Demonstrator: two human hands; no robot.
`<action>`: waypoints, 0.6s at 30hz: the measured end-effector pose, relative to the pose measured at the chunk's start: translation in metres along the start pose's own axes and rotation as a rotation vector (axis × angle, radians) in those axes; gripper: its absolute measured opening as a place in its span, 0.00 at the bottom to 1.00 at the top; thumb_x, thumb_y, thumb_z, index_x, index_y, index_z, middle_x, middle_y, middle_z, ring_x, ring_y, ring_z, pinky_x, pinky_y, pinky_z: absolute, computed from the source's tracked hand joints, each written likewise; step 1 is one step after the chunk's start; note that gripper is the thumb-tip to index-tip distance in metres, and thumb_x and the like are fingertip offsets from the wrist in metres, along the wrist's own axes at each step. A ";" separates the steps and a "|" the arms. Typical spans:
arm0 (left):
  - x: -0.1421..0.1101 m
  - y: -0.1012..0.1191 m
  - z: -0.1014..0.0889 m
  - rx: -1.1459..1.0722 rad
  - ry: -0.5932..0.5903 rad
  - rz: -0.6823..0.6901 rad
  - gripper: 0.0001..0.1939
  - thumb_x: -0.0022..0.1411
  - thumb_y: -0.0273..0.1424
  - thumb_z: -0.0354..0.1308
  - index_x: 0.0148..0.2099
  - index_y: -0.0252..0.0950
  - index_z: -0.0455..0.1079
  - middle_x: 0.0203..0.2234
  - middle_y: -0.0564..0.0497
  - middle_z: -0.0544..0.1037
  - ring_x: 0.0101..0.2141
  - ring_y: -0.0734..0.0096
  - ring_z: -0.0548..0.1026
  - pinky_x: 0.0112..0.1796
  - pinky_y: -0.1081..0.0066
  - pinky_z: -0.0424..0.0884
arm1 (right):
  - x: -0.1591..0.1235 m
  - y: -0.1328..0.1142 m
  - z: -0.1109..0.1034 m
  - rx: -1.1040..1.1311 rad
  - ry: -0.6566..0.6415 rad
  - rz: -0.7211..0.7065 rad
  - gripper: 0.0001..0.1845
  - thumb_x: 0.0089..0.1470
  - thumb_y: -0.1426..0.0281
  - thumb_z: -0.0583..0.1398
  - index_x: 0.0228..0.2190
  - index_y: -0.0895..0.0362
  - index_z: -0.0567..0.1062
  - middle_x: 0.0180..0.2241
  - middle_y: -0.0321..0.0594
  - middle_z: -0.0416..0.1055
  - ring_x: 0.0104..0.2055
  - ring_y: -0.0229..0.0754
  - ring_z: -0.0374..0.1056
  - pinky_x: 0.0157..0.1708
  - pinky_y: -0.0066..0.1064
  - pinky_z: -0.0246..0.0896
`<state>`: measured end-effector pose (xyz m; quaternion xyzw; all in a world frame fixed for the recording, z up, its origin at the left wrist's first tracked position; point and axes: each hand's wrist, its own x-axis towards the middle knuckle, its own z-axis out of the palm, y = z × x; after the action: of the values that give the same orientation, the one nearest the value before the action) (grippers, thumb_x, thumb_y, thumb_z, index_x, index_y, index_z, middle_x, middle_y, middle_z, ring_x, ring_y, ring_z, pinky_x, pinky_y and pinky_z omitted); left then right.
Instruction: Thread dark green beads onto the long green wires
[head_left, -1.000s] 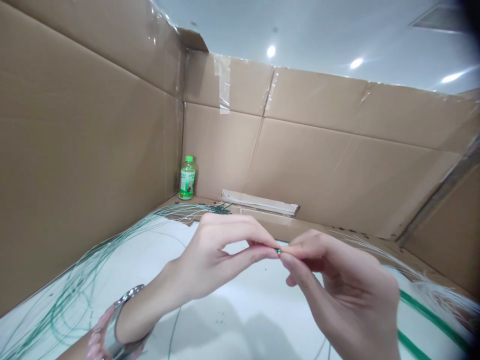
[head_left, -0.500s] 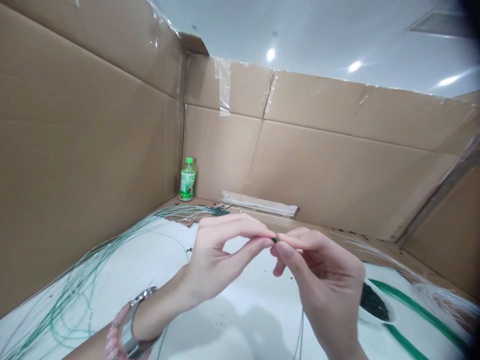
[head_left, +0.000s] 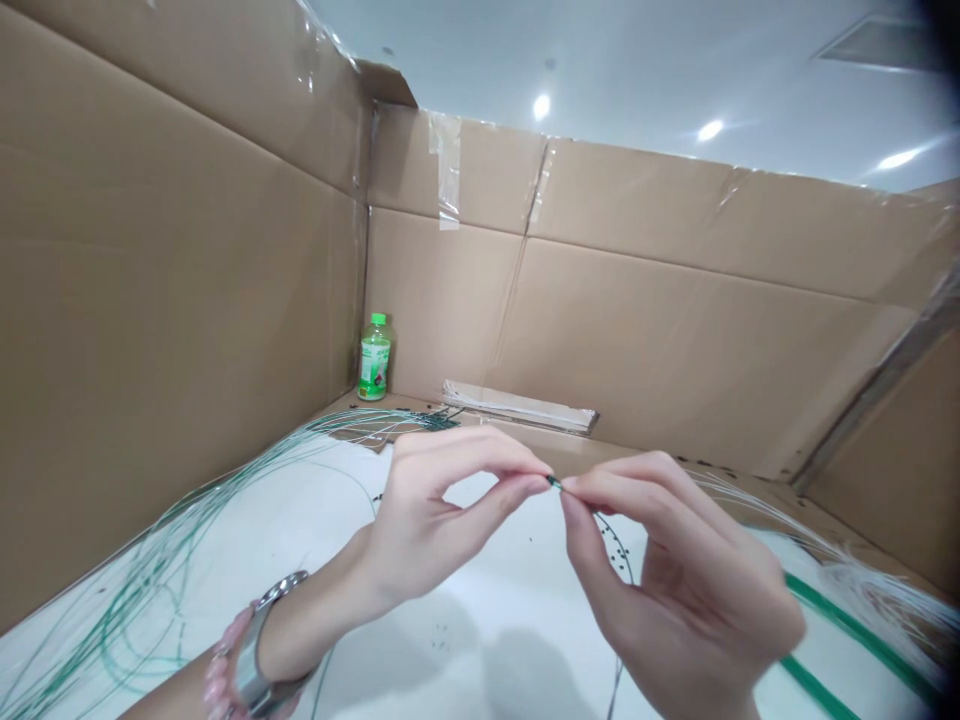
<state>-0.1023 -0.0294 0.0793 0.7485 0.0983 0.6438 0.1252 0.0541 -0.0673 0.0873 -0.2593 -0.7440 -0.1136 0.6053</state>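
- Small dark-green piece [head_left: 553,482] held up over white bench [head_left: 495,590], between both hands.
- One end clamped in fingers of left hand [head_left: 442,510]; other end pinched by fingers of right hand [head_left: 682,570].
- Green strands [head_left: 225,500] spread at left; green-capped bottle [head_left: 374,360] stood upright in cardboard corner.
- Green band [head_left: 855,625] partly hidden by right hand.

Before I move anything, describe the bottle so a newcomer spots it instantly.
Find where the tall cardboard walls meet, far left. The bottle stands upright there, left of the flat pale strip. Unlike the strip, it has a bright green cap.
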 end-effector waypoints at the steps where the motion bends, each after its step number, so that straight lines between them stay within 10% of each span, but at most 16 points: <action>1: 0.000 0.000 0.000 0.002 0.001 0.003 0.08 0.54 0.18 0.62 0.35 0.34 0.74 0.27 0.52 0.78 0.28 0.76 0.75 0.31 0.76 0.72 | 0.000 0.000 0.000 -0.003 -0.003 0.002 0.14 0.43 0.86 0.60 0.29 0.56 0.72 0.26 0.36 0.68 0.28 0.35 0.64 0.25 0.28 0.62; 18: 0.006 0.003 -0.004 0.197 -0.081 0.115 0.03 0.57 0.20 0.60 0.34 0.31 0.73 0.24 0.50 0.77 0.25 0.76 0.74 0.27 0.77 0.70 | 0.008 0.001 -0.010 -0.172 -0.156 -0.116 0.11 0.47 0.85 0.58 0.29 0.58 0.69 0.25 0.37 0.66 0.27 0.34 0.59 0.25 0.26 0.59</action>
<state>-0.1051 -0.0297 0.0866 0.7868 0.1129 0.6065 0.0176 0.0621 -0.0692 0.0968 -0.2746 -0.7900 -0.1915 0.5136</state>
